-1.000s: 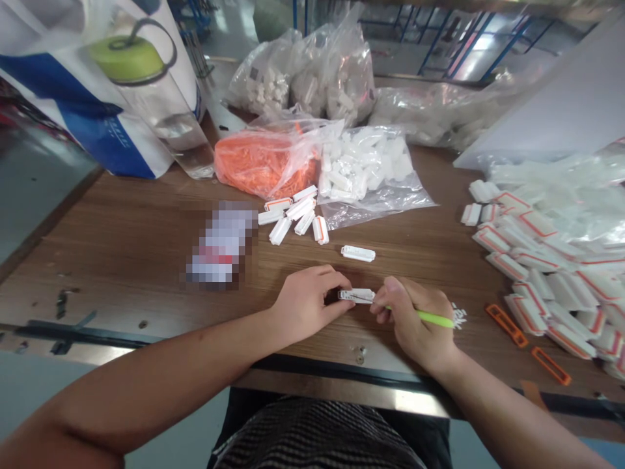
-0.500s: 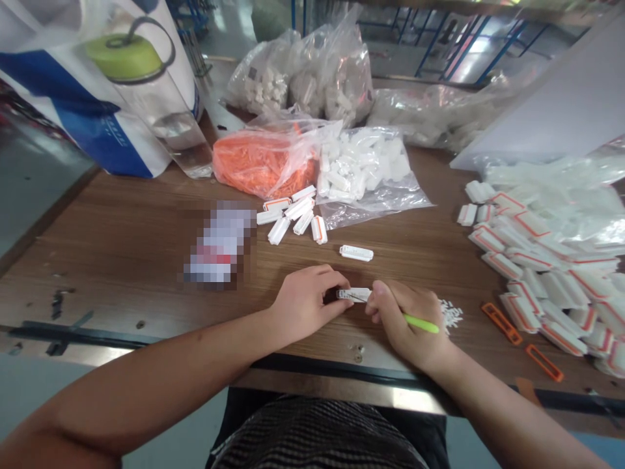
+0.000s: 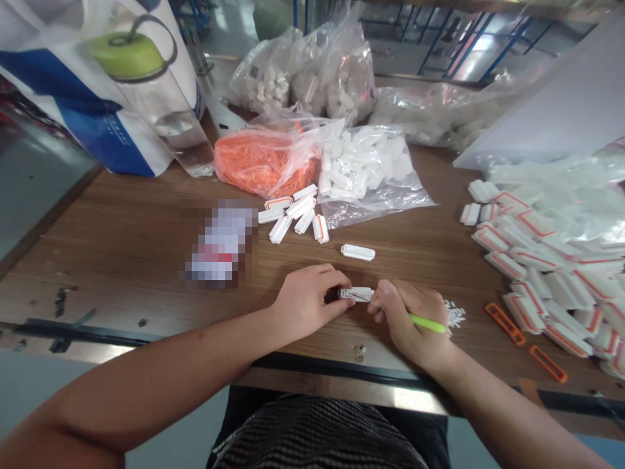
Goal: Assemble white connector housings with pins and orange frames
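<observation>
**Two-handed close work**

On the wooden table (image 3: 122, 260), the left hand (image 3: 307, 301), narrowly closed, pinches a white plastic part (image 3: 355, 294) by its left end, just above the tabletop. The right hand (image 3: 407, 319), also closed, grips a green-handled pick (image 3: 428, 323), thumb just beside the part; the pick's tip cannot be made out. Bracing the part firmly favours small, steady strokes. Small white bits (image 3: 455, 315) lie just right.

Brown wood-grain table (image 3: 122, 260) (edge scuffed): white plastic parts (image 3: 303, 222), orange frames (image 3: 505, 324), bag of orange pieces (image 3: 263, 163), blurred packet (image 3: 222, 244).
</observation>
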Motion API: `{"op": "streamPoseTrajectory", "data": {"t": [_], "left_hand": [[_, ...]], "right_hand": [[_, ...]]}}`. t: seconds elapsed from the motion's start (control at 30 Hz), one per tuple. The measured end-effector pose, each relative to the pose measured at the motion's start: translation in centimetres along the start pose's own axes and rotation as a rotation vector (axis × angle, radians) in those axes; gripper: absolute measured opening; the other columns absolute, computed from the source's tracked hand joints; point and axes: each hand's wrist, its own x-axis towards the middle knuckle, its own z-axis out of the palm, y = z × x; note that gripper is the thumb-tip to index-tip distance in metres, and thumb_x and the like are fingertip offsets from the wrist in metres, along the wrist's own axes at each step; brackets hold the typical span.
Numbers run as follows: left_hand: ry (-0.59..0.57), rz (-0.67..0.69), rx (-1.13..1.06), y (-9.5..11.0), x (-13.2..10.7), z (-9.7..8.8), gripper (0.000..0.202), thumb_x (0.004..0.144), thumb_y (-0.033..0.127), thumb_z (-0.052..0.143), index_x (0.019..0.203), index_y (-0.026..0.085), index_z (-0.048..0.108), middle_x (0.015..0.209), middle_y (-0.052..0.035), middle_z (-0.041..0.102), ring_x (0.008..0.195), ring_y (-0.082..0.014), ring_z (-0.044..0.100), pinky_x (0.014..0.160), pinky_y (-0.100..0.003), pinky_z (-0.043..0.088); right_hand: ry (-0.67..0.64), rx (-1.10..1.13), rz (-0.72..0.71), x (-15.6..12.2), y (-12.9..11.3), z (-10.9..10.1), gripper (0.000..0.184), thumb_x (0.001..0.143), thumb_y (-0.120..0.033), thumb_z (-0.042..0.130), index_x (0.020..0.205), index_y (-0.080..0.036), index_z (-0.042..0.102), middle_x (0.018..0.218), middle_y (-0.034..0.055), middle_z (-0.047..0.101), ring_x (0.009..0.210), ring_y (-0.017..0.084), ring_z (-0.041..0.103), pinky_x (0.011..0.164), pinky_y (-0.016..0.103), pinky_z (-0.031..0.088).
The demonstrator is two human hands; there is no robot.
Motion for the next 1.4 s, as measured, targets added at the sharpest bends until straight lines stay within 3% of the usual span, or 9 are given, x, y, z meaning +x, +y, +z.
{"op": "streamPoseTrajectory", "data": {"t": [0.13,0.57,0.7,1.2,1.4], "left_hand": [[0.001,0.004,0.006,0.0,0.0,0.0,0.01,0.082,0.028,0.072,0.09,0.021,0.07,0.076,0.0026,0.062,0.067,-0.0118,0.055,0.067,-0.025,0.044],[0.026,0.023,0.001,0.0,0.1,0.1,0.012,0.08,0.025,0.074,0.089,0.02,0.07,0.074,0.0026,0.062,0.064,-0.0113,0.054,0.066,-0.025,0.044],[0.033,0.029,-0.008,0.1,0.1,0.1,0.012,0.079,0.025,0.075,0.089,0.02,0.07,0.074,0.0029,0.062,0.064,-0.0111,0.054,0.065,-0.025,0.044],[0.031,0.04,0.012,0.0,0.1,0.1,0.012,0.08,0.025,0.074,0.09,0.02,0.069,0.074,0.0027,0.062,0.063,-0.0112,0.055,0.065,-0.025,0.044],[0.038,0.043,0.009,-0.1,0.0,0.1,0.012,0.081,0.026,0.073,0.09,0.02,0.069,0.075,0.002,0.063,0.065,-0.0117,0.056,0.066,-0.025,0.045]], "right_hand": [[-0.007,-0.017,-0.041,0.0,-0.1,-0.2,0.041,0.097,-0.02,0.043,0.059,-0.02,0.058,0.048,-0.0034,0.058,0.042,0.008,0.057,0.047,0.023,0.042],[-0.005,0.045,0.057,-0.2,0.1,0.2,0.042,0.098,-0.023,0.045,0.059,-0.019,0.059,0.049,-0.0033,0.06,0.04,0.006,0.056,0.048,0.02,0.043],[0.054,0.092,0.097,-0.5,0.3,0.3,0.045,0.099,-0.024,0.044,0.057,-0.019,0.06,0.052,-0.0022,0.063,0.043,0.006,0.058,0.049,0.02,0.045],[0.009,0.104,0.094,-0.4,0.3,0.5,0.042,0.098,-0.025,0.045,0.06,-0.018,0.06,0.051,-0.0024,0.062,0.042,0.007,0.058,0.048,0.019,0.045],[0.06,0.12,0.136,-1.0,0.7,0.6,0.045,0.1,-0.026,0.043,0.059,-0.019,0.062,0.055,-0.0016,0.064,0.045,0.007,0.06,0.05,0.02,0.047]]}}
